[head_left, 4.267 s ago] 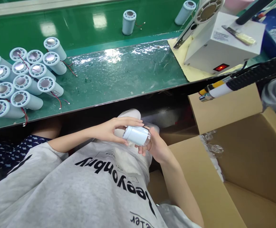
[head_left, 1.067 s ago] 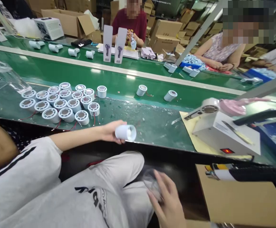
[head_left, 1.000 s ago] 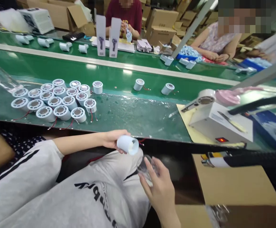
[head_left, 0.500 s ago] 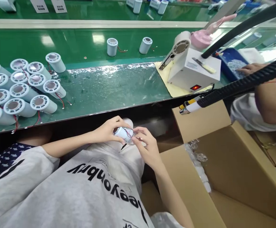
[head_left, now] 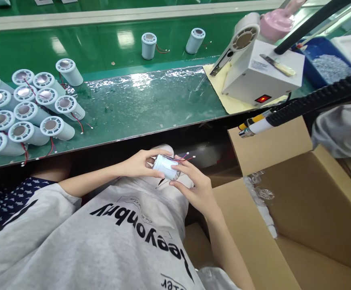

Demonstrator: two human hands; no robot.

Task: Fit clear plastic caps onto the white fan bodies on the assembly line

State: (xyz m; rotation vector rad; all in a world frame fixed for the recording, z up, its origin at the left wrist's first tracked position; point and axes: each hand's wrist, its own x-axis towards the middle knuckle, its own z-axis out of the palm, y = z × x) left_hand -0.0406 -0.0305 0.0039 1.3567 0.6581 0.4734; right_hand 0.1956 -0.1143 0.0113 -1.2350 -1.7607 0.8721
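Above my lap I hold a light-blue plastic cylinder (head_left: 165,166) lying on its side. My left hand (head_left: 143,164) is closed round its left end, thumb below and fingers above. At the other end, my right hand (head_left: 198,183) grips it with thumb and fingers. Clear plastic shows at that right end, partly hidden by the fingers. Thin red and dark wires (head_left: 185,158) with small white connectors stick out past the cylinder's upper side. Similar light-blue cylinders (head_left: 22,131) stand grouped on the bench at the left, with wires trailing from several.
Two more cylinders (head_left: 149,46) stand on the green belt (head_left: 102,44). A white box-shaped device (head_left: 262,74) with a lit red switch sits at right, a knife on top. Black hoses cross the right side. An open carton (head_left: 320,209) holds clear plastic parts. A blue tray (head_left: 314,66) lies beyond.
The cylinder has been turned in my hands, so its wires now point up and right. My right fingers have moved onto its side. The co-worker's hand has left the blue tray.
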